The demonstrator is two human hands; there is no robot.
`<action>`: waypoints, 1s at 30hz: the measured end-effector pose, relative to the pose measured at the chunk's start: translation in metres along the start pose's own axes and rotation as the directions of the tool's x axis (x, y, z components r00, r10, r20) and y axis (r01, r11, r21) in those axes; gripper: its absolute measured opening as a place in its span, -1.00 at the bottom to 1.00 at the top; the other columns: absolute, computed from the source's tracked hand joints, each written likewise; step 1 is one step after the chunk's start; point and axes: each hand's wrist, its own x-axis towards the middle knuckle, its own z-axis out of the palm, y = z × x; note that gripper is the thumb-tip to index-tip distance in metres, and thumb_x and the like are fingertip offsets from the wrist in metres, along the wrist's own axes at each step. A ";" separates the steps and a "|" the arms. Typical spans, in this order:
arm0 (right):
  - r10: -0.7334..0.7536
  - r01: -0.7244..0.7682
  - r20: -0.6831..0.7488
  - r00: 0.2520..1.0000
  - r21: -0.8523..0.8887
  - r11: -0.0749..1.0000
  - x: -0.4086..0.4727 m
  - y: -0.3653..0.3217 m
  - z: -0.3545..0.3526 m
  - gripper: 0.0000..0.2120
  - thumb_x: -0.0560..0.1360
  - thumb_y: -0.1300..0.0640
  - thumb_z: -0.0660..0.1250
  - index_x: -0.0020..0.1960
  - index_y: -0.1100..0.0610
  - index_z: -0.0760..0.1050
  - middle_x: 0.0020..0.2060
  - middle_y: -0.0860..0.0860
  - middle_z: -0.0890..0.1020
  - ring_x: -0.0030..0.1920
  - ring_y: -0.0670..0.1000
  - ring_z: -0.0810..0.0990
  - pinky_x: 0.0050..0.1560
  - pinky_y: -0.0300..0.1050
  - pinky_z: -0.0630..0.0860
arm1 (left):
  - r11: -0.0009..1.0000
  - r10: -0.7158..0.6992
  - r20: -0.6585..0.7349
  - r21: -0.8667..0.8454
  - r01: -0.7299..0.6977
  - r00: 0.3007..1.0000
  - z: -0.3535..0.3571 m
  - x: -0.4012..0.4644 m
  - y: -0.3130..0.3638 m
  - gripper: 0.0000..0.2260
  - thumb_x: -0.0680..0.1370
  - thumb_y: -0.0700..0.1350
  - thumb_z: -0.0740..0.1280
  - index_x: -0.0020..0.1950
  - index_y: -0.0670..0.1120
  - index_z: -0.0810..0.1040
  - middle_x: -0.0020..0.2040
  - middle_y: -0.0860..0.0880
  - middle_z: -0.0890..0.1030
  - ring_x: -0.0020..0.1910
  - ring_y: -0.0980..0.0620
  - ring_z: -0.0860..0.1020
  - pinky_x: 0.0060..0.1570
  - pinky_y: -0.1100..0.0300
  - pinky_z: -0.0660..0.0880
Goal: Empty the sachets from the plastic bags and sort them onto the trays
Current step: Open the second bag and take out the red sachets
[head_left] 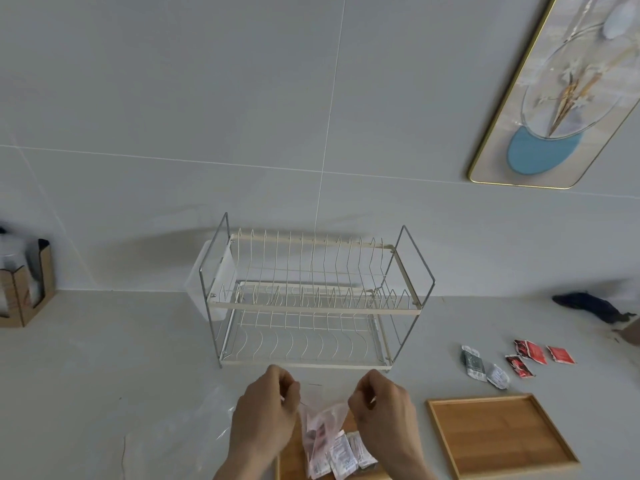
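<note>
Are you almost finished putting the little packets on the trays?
Not yet. Some pale sachets already lie on the near tray. Both hands, left hand and right hand, hold a clear bag over it. The right tray has nothing on it, and red sachets and dark sachets wait loose on the counter.

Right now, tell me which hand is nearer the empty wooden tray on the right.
Right. The right hand is just left of the empty wooden tray, pinching the clear plastic bag. The left hand holds the bag's other side, farther left.
</note>
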 end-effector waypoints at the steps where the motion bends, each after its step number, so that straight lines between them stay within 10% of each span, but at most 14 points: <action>1: -0.038 0.038 0.000 0.999 -0.096 0.995 -0.001 0.001 0.000 -0.85 0.45 0.12 0.36 -0.25 0.03 0.41 -0.30 -0.04 0.61 -0.35 -0.04 0.54 -0.37 -0.16 0.45 | 0.990 0.085 0.001 0.111 -0.084 0.996 -0.002 -0.002 0.001 -0.89 0.60 0.03 0.27 -0.09 0.07 0.40 -0.20 0.14 0.60 -0.21 0.09 0.61 -0.13 0.10 0.57; 10: -0.014 -0.033 0.171 0.985 0.271 0.962 0.012 -0.002 0.006 -0.87 0.53 0.27 0.27 -0.19 0.18 0.51 -0.29 0.05 0.67 -0.33 -0.01 0.73 -0.25 0.24 0.68 | 0.991 -0.043 0.204 0.131 0.017 0.978 0.009 -0.007 0.012 -0.61 0.43 0.31 0.36 0.04 0.11 0.32 -0.26 0.12 0.63 -0.31 0.14 0.60 -0.21 0.19 0.57; 15: 0.004 -0.015 0.088 0.996 0.123 0.992 0.020 0.006 -0.012 -0.90 0.48 0.22 0.28 -0.21 0.11 0.47 -0.31 0.07 0.67 -0.29 0.13 0.69 -0.24 0.26 0.66 | 0.988 -0.137 0.299 -0.024 0.151 0.944 0.004 -0.002 -0.001 -0.76 0.47 0.08 0.45 -0.03 0.06 0.43 -0.25 0.03 0.68 -0.54 0.11 0.59 -0.30 0.15 0.65; 19: -0.107 0.107 0.008 0.994 -0.166 0.980 0.013 0.006 -0.014 -0.91 0.48 0.14 0.30 -0.18 0.09 0.42 -0.30 0.00 0.62 -0.29 0.10 0.61 -0.30 0.05 0.55 | 0.996 -0.018 0.239 0.091 -0.005 0.971 -0.006 0.003 0.000 -0.68 0.40 0.18 0.50 -0.04 0.12 0.41 -0.23 0.10 0.63 -0.30 0.16 0.61 -0.27 0.25 0.55; 26: -0.043 0.003 0.166 0.985 0.235 0.972 0.025 0.001 -0.031 -0.86 0.52 0.16 0.31 -0.22 0.14 0.48 -0.22 0.09 0.74 -0.15 0.14 0.71 -0.05 0.20 0.68 | 0.933 0.036 0.185 -0.357 0.033 0.982 -0.021 0.005 0.007 -0.87 0.52 0.08 0.30 0.05 0.22 0.55 0.00 0.14 0.66 0.03 0.16 0.61 0.14 0.05 0.55; 30: -0.060 -0.046 0.277 0.959 0.363 0.931 0.028 -0.006 -0.055 -0.76 0.59 0.33 0.16 -0.21 0.19 0.47 -0.28 0.03 0.75 -0.19 0.02 0.70 -0.10 -0.01 0.69 | 0.981 0.181 0.299 -0.118 -0.152 0.937 -0.017 0.007 0.001 -0.32 0.44 -0.30 0.37 0.36 0.35 0.31 0.38 0.29 0.41 0.37 0.27 0.38 0.43 0.11 0.35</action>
